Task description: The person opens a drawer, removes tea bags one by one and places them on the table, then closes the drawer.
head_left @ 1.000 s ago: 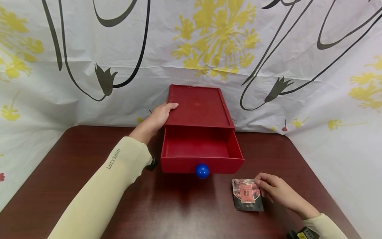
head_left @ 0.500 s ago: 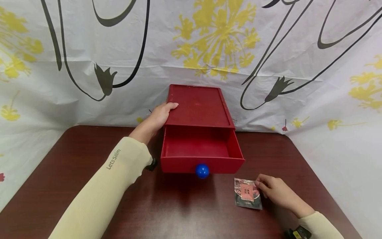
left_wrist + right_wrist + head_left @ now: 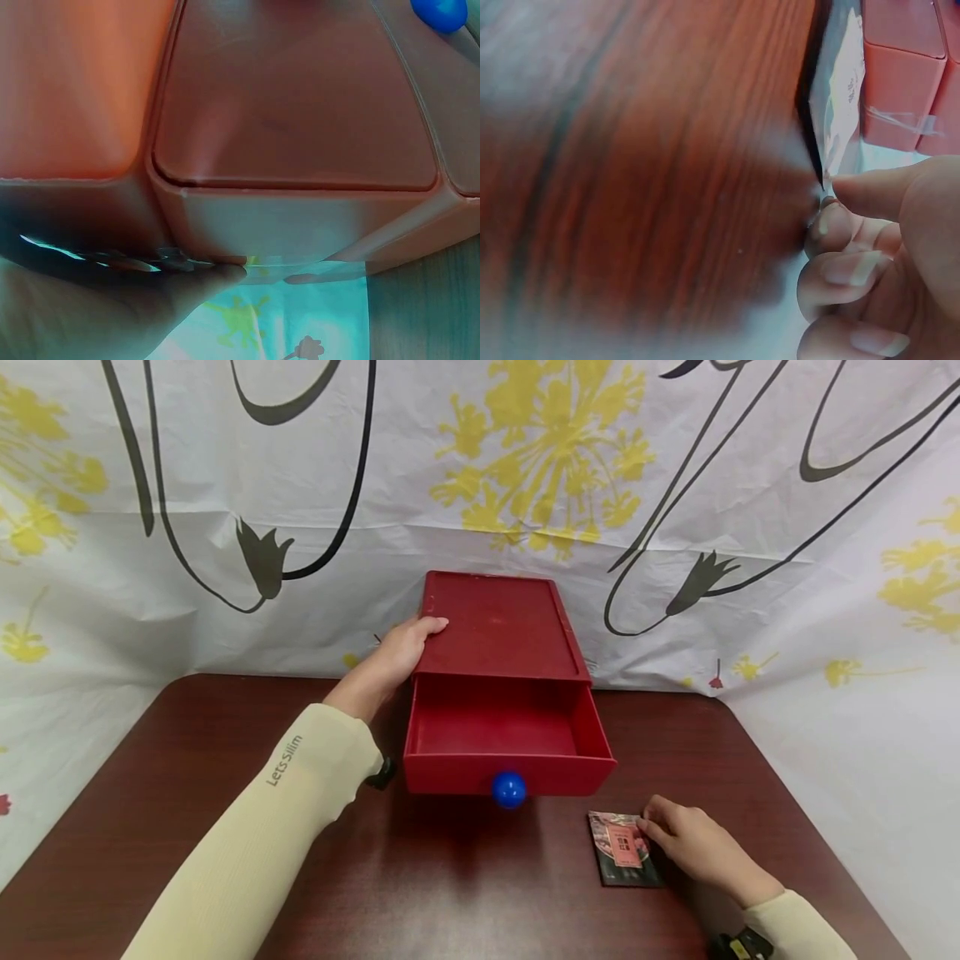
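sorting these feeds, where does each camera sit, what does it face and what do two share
Head: worn on the head, facing forward and down at the red box and packet; left hand, right hand and sleeves show.
Left wrist: on that wrist, facing the box closely; part of the hand shows.
Right wrist: on that wrist, facing table and packet edge; thumb and fingers show.
Shared: head and left wrist both show the blue knob.

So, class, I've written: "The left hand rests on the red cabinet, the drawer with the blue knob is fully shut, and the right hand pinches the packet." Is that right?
Not quite: the drawer with the blue knob stands open, as the head view shows. The left hand rests on the red cabinet, and the right hand pinches the packet.
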Motion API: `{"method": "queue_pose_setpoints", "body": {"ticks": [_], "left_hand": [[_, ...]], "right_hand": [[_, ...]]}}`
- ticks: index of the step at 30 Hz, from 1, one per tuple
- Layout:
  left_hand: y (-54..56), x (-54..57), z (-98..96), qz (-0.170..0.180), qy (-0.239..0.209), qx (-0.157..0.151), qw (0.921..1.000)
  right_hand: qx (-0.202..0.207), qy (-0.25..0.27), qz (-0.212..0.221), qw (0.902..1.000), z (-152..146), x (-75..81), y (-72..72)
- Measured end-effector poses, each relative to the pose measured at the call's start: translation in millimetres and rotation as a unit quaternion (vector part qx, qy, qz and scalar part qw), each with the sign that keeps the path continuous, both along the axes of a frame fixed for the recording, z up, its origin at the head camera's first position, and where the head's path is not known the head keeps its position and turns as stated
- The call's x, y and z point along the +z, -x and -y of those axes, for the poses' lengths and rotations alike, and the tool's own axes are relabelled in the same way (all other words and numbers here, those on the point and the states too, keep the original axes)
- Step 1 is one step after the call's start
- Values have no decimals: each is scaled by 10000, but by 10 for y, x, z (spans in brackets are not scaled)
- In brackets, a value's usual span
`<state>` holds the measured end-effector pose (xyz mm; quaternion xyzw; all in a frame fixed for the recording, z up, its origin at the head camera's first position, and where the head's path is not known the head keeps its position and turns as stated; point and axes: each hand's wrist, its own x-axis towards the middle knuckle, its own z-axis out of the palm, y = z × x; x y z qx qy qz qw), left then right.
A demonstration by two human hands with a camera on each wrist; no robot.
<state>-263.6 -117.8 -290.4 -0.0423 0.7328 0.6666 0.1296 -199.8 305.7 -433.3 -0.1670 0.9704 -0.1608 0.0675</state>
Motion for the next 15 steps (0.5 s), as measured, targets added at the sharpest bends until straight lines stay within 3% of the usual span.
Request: {"method": "queue_pose_setpoints", "body": {"ticks": [9,15], "left_hand": [[-4,1,-7,42,-17,3,10000],[-4,1,0,22,51,18,10000]], "right_hand": [[-136,0,143,9998,12,63,-44],[-14,310,240,9992,122,238,-132]]}}
